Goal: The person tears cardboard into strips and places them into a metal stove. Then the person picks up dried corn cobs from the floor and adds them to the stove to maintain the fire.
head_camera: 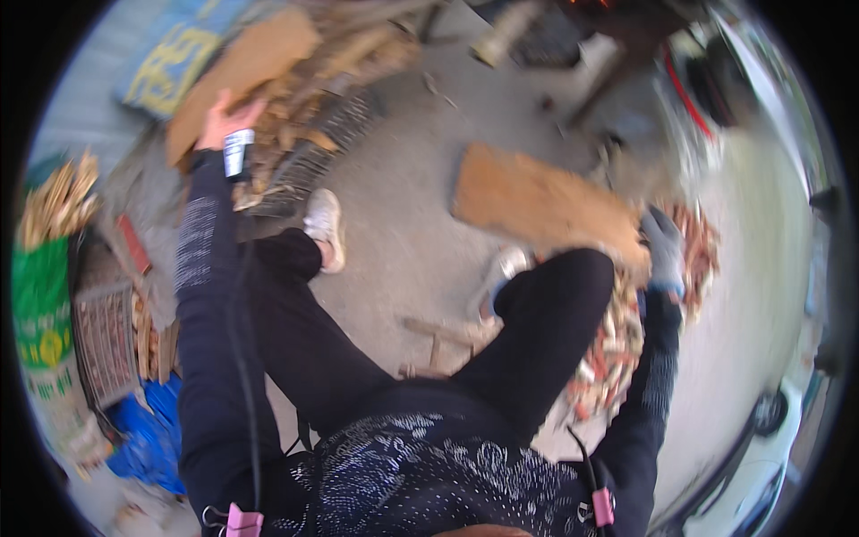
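My bare left hand (pixel 229 121) is spread over the edge of a long brown board (pixel 248 64) lying on a pile of split firewood (pixel 302 101). Its fingers are apart; whether they touch the board is unclear. A pale band or device sits on that wrist. In a grey work glove, my right hand (pixel 663 248) grips the near-right end of another brown board (pixel 543 194). This board is slightly blurred and slants over my right shoe. Under and beside the right hand lies a heap of reddish and pale wood pieces (pixel 607 362).
A low wooden stool (pixel 436 332) stands between my legs. On the left are a green-and-white sack (pixel 43 315) topped with sticks, a slatted crate (pixel 104 342) and blue plastic sheeting (pixel 151 436). A dark grille-like piece (pixel 315 151) borders the firewood. Embers (pixel 590 3) glow at the top.
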Demonstrator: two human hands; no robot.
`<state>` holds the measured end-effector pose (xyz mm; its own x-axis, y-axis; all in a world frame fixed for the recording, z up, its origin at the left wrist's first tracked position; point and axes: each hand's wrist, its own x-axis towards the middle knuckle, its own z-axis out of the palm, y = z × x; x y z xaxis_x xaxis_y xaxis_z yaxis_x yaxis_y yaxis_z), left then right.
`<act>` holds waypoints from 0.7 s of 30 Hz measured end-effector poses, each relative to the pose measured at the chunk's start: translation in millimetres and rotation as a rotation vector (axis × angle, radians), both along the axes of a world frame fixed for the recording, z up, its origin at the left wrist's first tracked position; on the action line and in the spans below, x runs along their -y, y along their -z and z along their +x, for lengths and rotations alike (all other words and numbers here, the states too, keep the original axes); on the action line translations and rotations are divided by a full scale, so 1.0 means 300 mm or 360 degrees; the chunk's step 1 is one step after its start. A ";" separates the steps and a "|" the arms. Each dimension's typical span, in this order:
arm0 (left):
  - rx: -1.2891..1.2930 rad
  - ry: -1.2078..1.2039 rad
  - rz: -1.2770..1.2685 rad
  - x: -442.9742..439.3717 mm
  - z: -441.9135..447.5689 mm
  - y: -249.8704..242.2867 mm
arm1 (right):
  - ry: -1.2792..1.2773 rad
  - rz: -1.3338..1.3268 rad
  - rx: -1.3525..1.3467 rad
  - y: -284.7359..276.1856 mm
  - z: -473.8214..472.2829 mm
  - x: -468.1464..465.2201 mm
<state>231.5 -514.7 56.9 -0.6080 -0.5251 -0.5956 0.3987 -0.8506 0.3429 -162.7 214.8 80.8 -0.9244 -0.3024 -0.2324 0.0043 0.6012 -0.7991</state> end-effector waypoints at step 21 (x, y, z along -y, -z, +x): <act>0.0711 0.0827 -0.0846 -0.412 -0.229 -0.079 | 0.1426 -0.1411 0.1080 1.026 0.047 -0.103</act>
<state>162.8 -390.9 80.6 -0.6155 -0.5221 -0.5904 -0.2631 -0.5700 0.7783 -148.5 245.9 -226.9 -0.6660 0.0369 -0.7451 0.6350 -0.4960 -0.5922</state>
